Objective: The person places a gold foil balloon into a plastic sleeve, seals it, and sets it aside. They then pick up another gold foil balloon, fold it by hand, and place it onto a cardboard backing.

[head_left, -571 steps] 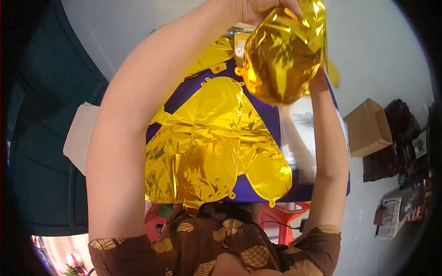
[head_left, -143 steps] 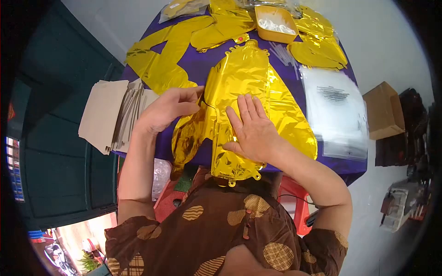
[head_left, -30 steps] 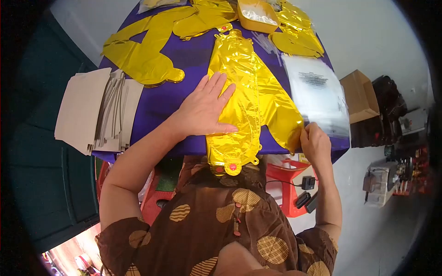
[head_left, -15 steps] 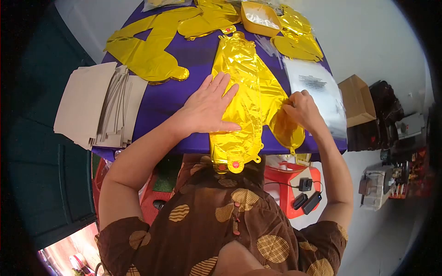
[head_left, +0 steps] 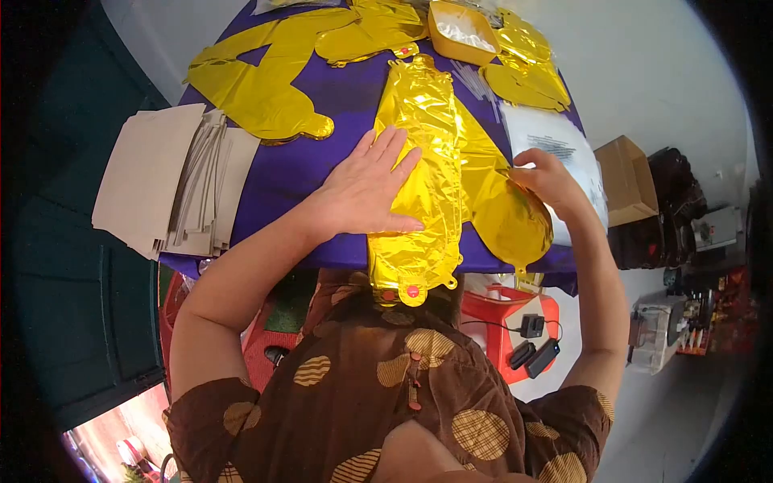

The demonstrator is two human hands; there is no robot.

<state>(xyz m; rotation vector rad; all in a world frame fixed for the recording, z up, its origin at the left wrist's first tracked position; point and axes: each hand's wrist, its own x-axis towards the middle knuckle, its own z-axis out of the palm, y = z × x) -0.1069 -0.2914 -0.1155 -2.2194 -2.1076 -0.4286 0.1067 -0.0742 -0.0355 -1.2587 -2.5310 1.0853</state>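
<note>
A flat gold foil balloon (head_left: 431,177), partly folded lengthwise, lies in front of me, its lower end with a small red dot reaching past the table edge. My left hand (head_left: 366,185) rests flat on its left side with fingers spread. To the right, a rounded section of the foil (head_left: 511,221) lies unfolded. My right hand (head_left: 551,181) pinches the upper right edge of that section between thumb and fingers, beside a stack of clear plastic bags (head_left: 539,129).
On the purple tablecloth (head_left: 278,189) are cardboard sheets (head_left: 149,181) at left, gold foil balloons (head_left: 266,97) at back left, others (head_left: 523,80) at back right, and a yellow tub (head_left: 463,34) of white pieces. A red stool (head_left: 549,310) with black devices stands below.
My right hand has moved slightly right and up, drawing the foil edge outward. The rounded section now lies wider and flatter. My left hand stays in place on the foil.
</note>
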